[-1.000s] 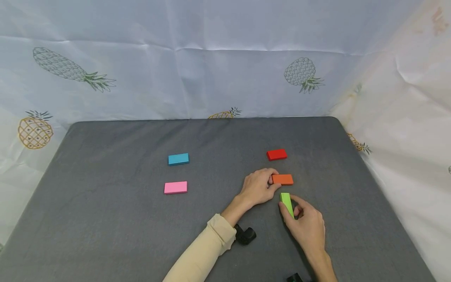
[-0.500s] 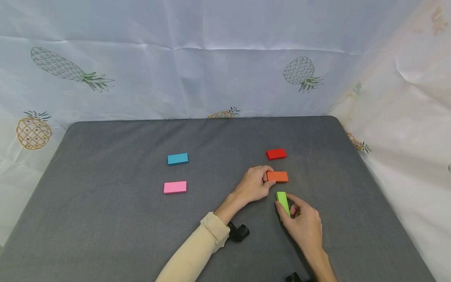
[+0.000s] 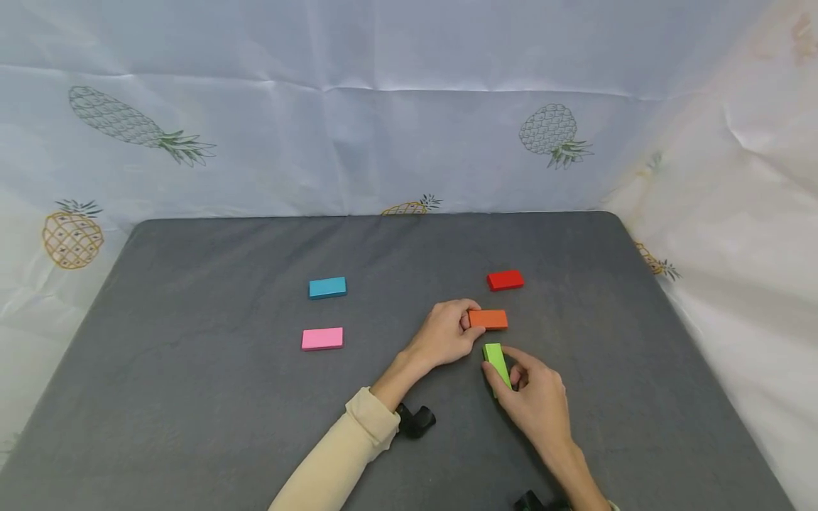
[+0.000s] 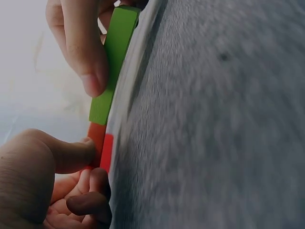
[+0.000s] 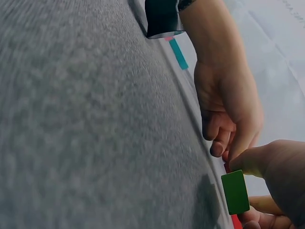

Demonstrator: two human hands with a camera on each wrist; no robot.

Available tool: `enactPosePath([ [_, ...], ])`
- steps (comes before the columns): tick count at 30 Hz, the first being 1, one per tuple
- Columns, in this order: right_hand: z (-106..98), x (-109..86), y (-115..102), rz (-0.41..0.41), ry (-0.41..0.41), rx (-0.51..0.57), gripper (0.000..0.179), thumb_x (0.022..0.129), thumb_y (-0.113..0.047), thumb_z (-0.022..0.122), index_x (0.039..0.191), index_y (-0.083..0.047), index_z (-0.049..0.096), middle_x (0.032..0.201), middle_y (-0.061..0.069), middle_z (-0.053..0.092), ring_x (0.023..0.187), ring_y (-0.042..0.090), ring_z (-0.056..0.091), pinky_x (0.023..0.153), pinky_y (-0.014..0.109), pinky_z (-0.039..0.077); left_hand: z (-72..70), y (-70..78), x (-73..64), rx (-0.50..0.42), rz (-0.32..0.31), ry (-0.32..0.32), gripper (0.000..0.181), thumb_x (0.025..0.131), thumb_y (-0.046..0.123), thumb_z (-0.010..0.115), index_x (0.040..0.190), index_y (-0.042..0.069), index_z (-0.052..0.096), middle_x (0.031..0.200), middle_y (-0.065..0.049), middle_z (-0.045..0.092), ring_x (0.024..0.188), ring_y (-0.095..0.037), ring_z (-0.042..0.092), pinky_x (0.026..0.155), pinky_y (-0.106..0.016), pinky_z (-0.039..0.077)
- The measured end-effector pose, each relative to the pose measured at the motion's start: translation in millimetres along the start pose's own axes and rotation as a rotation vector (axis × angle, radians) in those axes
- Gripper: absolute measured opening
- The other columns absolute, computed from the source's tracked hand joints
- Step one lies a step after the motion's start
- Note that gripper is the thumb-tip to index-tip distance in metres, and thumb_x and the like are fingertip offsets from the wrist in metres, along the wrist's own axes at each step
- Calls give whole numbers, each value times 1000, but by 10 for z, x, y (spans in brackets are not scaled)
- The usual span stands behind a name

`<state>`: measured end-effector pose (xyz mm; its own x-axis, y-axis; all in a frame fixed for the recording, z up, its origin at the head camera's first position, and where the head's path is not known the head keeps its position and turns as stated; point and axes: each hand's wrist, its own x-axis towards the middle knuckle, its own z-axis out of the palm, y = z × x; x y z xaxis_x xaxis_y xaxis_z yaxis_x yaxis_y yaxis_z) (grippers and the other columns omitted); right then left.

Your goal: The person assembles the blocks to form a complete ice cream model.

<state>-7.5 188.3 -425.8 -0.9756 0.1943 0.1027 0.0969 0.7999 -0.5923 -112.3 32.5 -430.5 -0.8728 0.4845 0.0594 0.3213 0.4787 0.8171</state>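
Grey worktop (image 3: 192,411), across the lower head view. Left hand (image 3: 444,332), right of centre, pinching the orange block (image 3: 489,319); right hand (image 3: 537,399), lower right, pinching the green block (image 3: 496,362) just below it. Smaller blocks apart: pink block (image 3: 322,338) and blue block (image 3: 327,287), left of centre; red block (image 3: 505,280), above the orange.

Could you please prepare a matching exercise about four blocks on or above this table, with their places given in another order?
1. pink block
2. orange block
3. red block
4. green block

A. held by the left hand
B. held by the right hand
C. on the table, beyond the orange block
D. on the table, left of both hands

Pairs: 1-D, 2-A, 3-C, 4-B
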Motion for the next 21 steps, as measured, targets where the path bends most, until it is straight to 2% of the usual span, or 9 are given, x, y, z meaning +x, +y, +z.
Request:
enactPosePath([
  [8,65,22,-90,-67,-15,34,30,86,-30,84,109,-13,77,58,-5,46,45,0,29,45,22,29,-148,-94,-90,-12,-21,41,31,96,15,70,123,2,68,82,-4,61,65,-5,50,64,-18,44],
  [21,173,67,-214,-144,-38,100,32,85,-27,85,110,-10,76,58,-6,46,45,-1,31,44,21,31,-382,-231,-273,-3,-15,81,31,95,12,72,123,0,68,80,-4,60,62,-5,50,61,-19,45],
])
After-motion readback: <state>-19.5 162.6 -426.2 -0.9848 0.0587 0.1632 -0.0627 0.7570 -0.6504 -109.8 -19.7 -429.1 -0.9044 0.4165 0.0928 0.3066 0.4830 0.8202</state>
